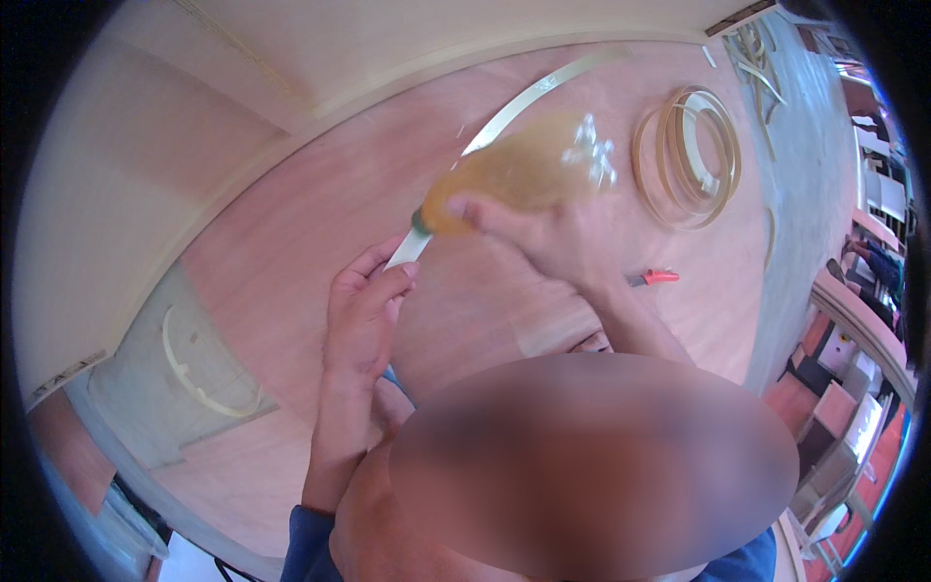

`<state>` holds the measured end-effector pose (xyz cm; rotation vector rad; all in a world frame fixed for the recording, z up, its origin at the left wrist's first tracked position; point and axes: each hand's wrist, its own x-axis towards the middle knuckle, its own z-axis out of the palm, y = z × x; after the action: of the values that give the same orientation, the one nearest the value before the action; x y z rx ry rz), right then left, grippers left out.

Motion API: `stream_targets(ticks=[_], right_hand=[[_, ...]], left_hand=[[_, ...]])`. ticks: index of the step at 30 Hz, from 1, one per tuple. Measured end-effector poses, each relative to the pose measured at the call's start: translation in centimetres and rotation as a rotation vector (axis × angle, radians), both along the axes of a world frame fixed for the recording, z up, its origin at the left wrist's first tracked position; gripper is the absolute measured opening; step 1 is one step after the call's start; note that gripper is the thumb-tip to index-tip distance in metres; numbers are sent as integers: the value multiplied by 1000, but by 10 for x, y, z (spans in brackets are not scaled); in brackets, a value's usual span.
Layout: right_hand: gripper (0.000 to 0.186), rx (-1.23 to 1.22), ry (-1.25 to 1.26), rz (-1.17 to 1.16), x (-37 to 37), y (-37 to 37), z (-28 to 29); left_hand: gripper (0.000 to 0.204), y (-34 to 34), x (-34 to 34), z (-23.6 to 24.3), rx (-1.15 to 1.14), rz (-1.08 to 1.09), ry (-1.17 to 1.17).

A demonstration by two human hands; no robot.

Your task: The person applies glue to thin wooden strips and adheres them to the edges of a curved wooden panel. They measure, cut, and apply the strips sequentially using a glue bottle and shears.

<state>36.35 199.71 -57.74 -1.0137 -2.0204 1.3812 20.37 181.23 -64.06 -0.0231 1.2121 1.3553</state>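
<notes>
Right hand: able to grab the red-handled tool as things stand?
Probably not without freeing itself first: the right hand is gripping the yellowish bottle. Otherwise the way looks free; the red-handled tool lies beside that forearm, its handle uncovered.

A pale panel (184,126) borders the pinkish wooden surface (291,242), with grey floor (807,194) along the right.

Room over pink board (291,252) left of strip (524,105), panel (145,175) blocking beyond, coil (690,145) blocking right
</notes>
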Motion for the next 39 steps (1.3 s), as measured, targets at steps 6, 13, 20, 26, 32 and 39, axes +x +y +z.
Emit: stream_targets(ticks=[6,13,20,26,32,39], right_hand=[[33,110,-42,-26,2,-3,6],[42,-176,-72,-45,9,-15,4],[46,-115,-18,18,12,-20,-10],[42,241,-112,187,7,-26,0],[41,1,-91,47,1,-33,-3],[41,12,-101,33,1,-40,-6]], left_hand=[[41,1,1,4,33,58,-95],[39,-1,1,4,68,41,-181],[50,2,9,7,61,33,-147],[45,1,9,-1,114,39,-192],[31,-3,6,-7,-4,78,-136],[55,1,7,1,-34,119,-213]])
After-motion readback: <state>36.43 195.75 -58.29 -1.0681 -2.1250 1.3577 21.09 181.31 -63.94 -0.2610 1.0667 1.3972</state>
